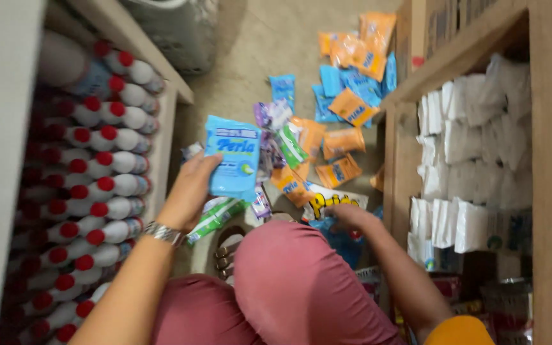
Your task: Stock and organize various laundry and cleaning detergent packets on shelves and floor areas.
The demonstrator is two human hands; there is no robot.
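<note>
My left hand [190, 191] holds up a light blue sachet pack [233, 158] by its lower left edge, above the floor; a metal watch band sits on that wrist. My right hand [347, 217] reaches down past my red-trousered knee [289, 268] and rests on a blue packet [338, 237] next to a white pack with yellow lettering [333, 199]. Whether its fingers grip the packet is hard to tell. Orange, blue, green and purple packets [346, 108] lie scattered over the floor ahead.
A shelf on the left holds rows of white bottles with red caps [97, 185]. The wooden shelf on the right [544, 160] is stacked with white wrapped packs [474, 147]. A grey basket [174, 29] stands at the top. A sandalled foot [225, 252] shows below.
</note>
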